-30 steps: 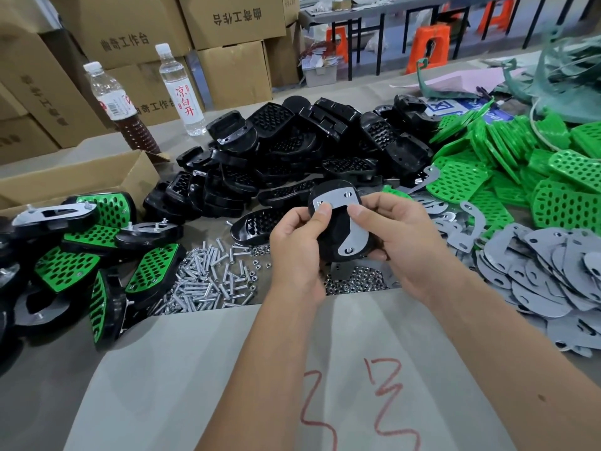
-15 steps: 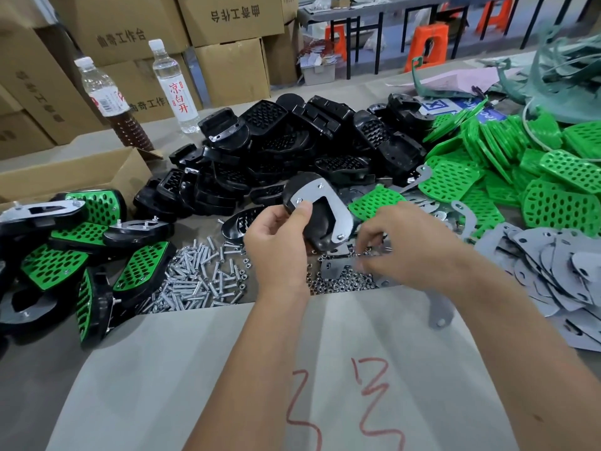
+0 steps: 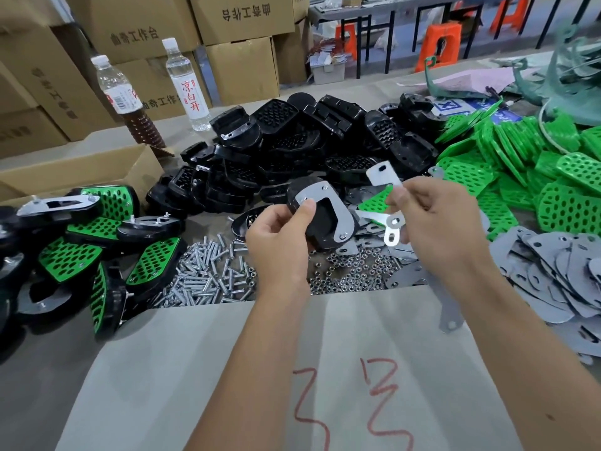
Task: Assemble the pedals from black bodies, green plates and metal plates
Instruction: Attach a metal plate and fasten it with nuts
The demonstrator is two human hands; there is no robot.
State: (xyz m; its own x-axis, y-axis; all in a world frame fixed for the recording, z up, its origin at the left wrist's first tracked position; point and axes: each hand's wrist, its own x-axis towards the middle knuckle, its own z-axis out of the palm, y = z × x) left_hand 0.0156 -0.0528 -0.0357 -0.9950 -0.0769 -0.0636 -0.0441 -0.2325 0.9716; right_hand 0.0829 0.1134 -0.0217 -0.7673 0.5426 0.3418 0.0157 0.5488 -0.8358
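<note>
Covering the table [image 3: 39,402], grey sheet [image 3: 201,369] (red scribbles); cartons [image 3: 240,14] behind.

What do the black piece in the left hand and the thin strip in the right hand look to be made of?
The black body looks like moulded plastic: dark and dull. The plate on it and the thin strip held by the right hand look like stamped sheet metal: flat, pale grey, punched holes. Exact metal unclear.
</note>
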